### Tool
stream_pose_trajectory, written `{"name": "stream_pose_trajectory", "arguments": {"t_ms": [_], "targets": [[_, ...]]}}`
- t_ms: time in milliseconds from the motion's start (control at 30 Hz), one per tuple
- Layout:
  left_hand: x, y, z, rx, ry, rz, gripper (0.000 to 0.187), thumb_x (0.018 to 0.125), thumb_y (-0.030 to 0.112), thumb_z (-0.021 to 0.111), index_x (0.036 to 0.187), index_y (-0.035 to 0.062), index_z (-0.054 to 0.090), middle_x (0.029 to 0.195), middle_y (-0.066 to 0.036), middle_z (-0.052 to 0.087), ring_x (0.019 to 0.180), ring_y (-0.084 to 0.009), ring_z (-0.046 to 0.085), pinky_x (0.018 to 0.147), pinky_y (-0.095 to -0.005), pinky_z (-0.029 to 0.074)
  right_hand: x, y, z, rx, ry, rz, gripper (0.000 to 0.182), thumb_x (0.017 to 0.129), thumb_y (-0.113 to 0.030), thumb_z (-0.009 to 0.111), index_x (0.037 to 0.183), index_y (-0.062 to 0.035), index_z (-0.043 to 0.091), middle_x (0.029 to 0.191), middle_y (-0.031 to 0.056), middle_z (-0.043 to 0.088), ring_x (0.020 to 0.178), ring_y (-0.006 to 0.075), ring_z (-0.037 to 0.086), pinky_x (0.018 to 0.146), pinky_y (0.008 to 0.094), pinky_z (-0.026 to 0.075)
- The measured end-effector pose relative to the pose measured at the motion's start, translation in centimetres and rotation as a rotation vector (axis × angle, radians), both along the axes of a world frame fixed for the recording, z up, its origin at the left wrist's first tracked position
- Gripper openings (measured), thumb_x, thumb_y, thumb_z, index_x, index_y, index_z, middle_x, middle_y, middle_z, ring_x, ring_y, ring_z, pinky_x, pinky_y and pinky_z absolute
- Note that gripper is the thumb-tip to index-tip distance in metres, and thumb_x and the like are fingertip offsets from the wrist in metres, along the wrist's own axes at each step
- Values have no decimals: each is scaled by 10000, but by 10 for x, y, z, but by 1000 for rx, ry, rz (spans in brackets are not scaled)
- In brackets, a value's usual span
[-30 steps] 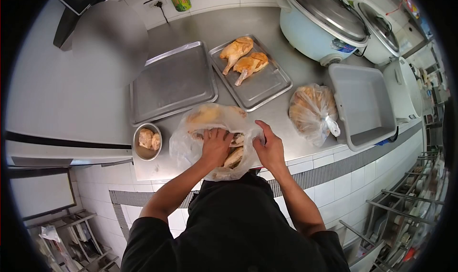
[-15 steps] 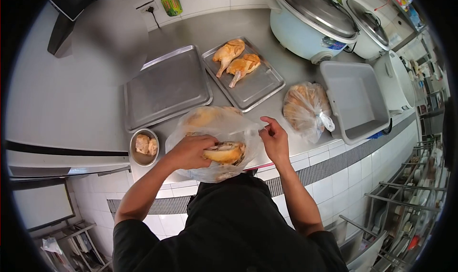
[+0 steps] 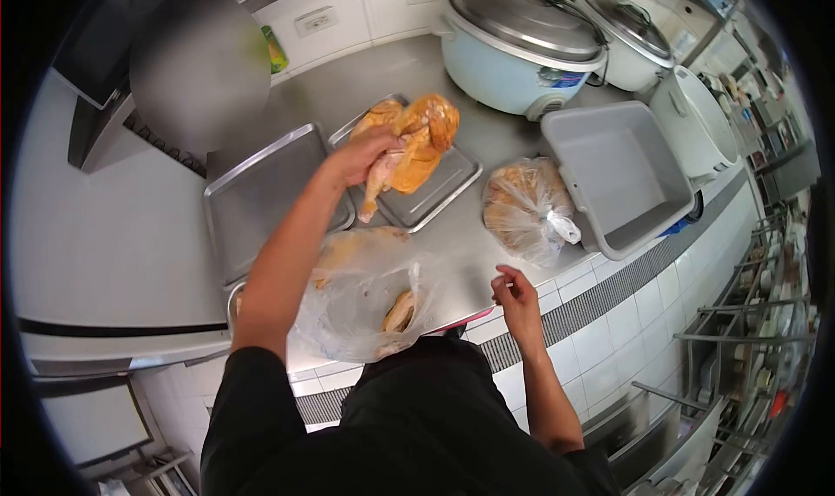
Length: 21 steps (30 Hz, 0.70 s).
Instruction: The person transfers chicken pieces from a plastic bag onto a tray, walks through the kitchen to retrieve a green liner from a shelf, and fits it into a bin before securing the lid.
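A yellow-skinned chicken leg quarter (image 3: 428, 131) hangs over the small metal tray (image 3: 452, 183), with my left hand (image 3: 365, 155) closed around it. Other chicken, partly covered by that hand and piece, lies on the same tray. In front of me a clear plastic bag (image 3: 352, 322) lies open-mouthed on the counter edge, with a chicken piece (image 3: 399, 312) showing inside. My right hand (image 3: 517, 303) is to the right of the bag, apart from it, fingers loosely curled and holding nothing visible.
A larger metal tray (image 3: 261, 205) lies on the left. To the right are a tied bag of chicken (image 3: 526, 205), a grey plastic tub (image 3: 622, 170) and a white bucket (image 3: 696, 118). Two large lidded cookers, one light blue (image 3: 513, 74), stand at the back of the steel counter.
My left hand has come out of the plastic bag and moved up over the small tray with a chicken leg quarter. My right hand has moved away from the bag and lower.
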<state>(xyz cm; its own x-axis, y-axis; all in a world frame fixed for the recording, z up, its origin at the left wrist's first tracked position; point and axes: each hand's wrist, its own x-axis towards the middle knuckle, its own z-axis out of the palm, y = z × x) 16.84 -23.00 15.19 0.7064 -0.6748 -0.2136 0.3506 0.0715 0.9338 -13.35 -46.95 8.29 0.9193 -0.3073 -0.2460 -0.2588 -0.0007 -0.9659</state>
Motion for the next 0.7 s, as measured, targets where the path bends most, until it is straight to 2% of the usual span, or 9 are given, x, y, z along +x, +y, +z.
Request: {"name": "stream_pose_trajectory", "arguments": {"t_ms": [167, 300, 333, 400, 467, 533, 600, 633, 700], "targets": [[49, -45, -120, 121, 303, -131, 185, 886, 264, 589, 929, 85, 602, 821, -14, 625, 706, -111, 603, 631, -280, 521, -48, -23, -16, -17, 116, -86, 271, 916, -117, 612, 1151, 19, 621, 840, 19, 615, 725, 87, 567, 675, 232, 469], [42, -64, -135, 351, 391, -102, 198, 873, 306, 599, 884, 110, 624, 747, -16, 620, 635, -142, 606, 607, -284, 509, -72, -34, -26, 9, 183, -119, 242, 938, -126, 572, 1124, 22, 621, 865, 11, 637, 718, 85, 564, 683, 226, 476], [41, -68, -134, 470, 247, -57, 220, 870, 310, 604, 898, 92, 629, 755, -25, 632, 645, -165, 618, 617, -295, 509, -73, -35, -26, 3, 192, -122, 240, 937, -122, 572, 1122, 22, 622, 850, 7, 633, 718, 83, 563, 677, 227, 473], [41, -70, -119, 593, 114, 5, 244, 868, 313, 609, 912, 75, 634, 764, -33, 644, 656, -187, 629, 627, -307, 508, -70, -36, -29, -41, 197, -87, 242, 933, -126, 590, 1115, 29, 627, 806, 1, 622, 710, 76, 548, 660, 227, 456], [35, -66, -77, 1180, -766, -86, 363, 862, 322, 590, 1045, 12, 636, 915, -150, 694, 806, -186, 669, 719, -331, 524, -58, -29, -22, -81, 187, -54, 244, 925, -143, 616, 1097, 28, 642, 797, 6, 623, 706, 72, 548, 656, 228, 454], [-4, -48, -40, 779, -883, 303, 344, 868, 289, 597, 1031, -12, 641, 896, -187, 684, 799, -199, 665, 715, -329, 513, -41, -19, -17, -181, 140, -1, 260, 914, -182, 655, 1065, 29, 667, 787, 23, 635, 710, 77, 557, 646, 236, 458], [-70, -24, 43, 655, -721, 264, 170, 916, 132, 579, 898, -18, 656, 765, -47, 645, 724, -104, 609, 649, -294, 493, -24, -6, 0, -186, 112, 85, 260, 915, -191, 656, 1054, 28, 672, 797, 36, 648, 715, 83, 564, 649, 242, 464], [-94, 1, 45, 582, -662, 175, 154, 913, 115, 581, 909, -15, 663, 767, -48, 650, 736, -95, 615, 658, -278, 498, -16, 0, 7, -199, 78, 152, 261, 916, -200, 658, 1043, 28, 678, 806, 49, 660, 720, 88, 572, 651, 247, 469], [-150, 55, 45, 571, -470, 72, 167, 908, 127, 580, 917, -14, 668, 770, -51, 666, 726, -84, 623, 666, -256, 498, -4, 14, 12, -160, 116, 266, 344, 925, -228, 637, 1184, -1, 614, 802, 37, 642, 730, 100, 548, 698, 258, 466]]}}
